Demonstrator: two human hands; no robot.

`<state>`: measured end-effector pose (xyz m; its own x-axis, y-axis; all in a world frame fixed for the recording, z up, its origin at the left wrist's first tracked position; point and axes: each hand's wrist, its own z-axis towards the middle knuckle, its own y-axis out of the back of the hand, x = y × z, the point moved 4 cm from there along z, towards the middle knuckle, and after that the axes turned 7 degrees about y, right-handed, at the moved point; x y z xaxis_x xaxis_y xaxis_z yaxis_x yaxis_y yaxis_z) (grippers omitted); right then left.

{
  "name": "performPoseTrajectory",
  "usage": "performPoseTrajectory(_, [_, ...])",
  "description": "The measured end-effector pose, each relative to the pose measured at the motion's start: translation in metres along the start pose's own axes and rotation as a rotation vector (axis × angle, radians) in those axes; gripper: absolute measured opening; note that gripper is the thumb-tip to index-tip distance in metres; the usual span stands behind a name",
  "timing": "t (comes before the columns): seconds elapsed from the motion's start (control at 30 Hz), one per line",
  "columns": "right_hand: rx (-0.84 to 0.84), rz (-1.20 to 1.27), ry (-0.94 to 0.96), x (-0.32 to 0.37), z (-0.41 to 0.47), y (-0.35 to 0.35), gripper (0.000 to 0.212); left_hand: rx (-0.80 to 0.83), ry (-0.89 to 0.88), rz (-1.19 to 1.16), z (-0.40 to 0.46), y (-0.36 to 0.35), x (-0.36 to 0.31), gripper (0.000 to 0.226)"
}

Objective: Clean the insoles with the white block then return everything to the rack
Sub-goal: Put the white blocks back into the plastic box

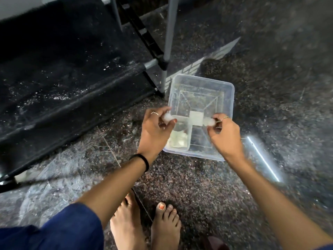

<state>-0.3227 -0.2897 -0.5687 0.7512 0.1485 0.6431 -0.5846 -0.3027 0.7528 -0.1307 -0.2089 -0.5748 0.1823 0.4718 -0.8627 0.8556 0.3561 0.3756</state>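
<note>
Right now your two hands are over a clear plastic tub [228, 92] that sits on the speckled stone floor [198, 186], just beside the foot of the rack [72, 98]. Your left hand [155, 130] is closed, its fingers pinched around a small white lump [167, 117] at the tub's left rim; a ring shows on one finger and a black band [143, 160] circles that wrist. Your right hand [225, 131] is closed in the same way on a second white lump [210, 121] near the tub's right side, also with a ring on it. Between the two hands, over the middle of the tub, is the white block [196, 118]; the lumps look joined to it or touching it, but blur keeps you from telling which. A pale soft mass [177, 141] lies in the tub's near left corner, partly behind your left hand. The rack's dark fabric shelf is dusted with white specks, and its grey metal leg [166, 42] stands just beyond the tub's far left corner. Your bare feet [144, 226] stand on the floor below your arms, and a blue sleeve [54, 230] covers your left upper arm.
</note>
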Motion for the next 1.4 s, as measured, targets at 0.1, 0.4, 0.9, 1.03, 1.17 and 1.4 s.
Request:
performPoseTrajectory(0.1, [-0.019,-0.035,-0.047,-0.02,-0.015,0.002,0.028,0.127,-0.023,0.09,0.001,-0.032,-0.02,0.037])
performPoseTrajectory(0.4, [0.013,-0.535,0.039,-0.036,-0.037,0.001,0.028,0.343,-0.274,0.6,-0.005,-0.093,-0.029,0.026])
performPoseTrajectory(0.9, [0.074,-0.623,0.051,-0.034,-0.033,-0.014,0.017,0.267,-0.396,1.069,-0.005,-0.114,-0.011,0.022])
performPoseTrajectory(1.03, [0.081,-0.628,0.055,-0.035,-0.032,-0.016,0.019,0.294,-0.402,1.109,-0.008,-0.116,-0.013,0.025])
performPoseTrajectory(1.17, [0.073,-0.63,0.043,-0.037,-0.033,-0.016,0.022,0.323,-0.439,1.069,-0.009,-0.109,-0.014,0.023])
performPoseTrajectory(1.4, [0.086,-0.575,-0.015,-0.028,-0.039,-0.011,0.035,0.13,-0.536,0.844,-0.035,-0.049,-0.002,0.032])
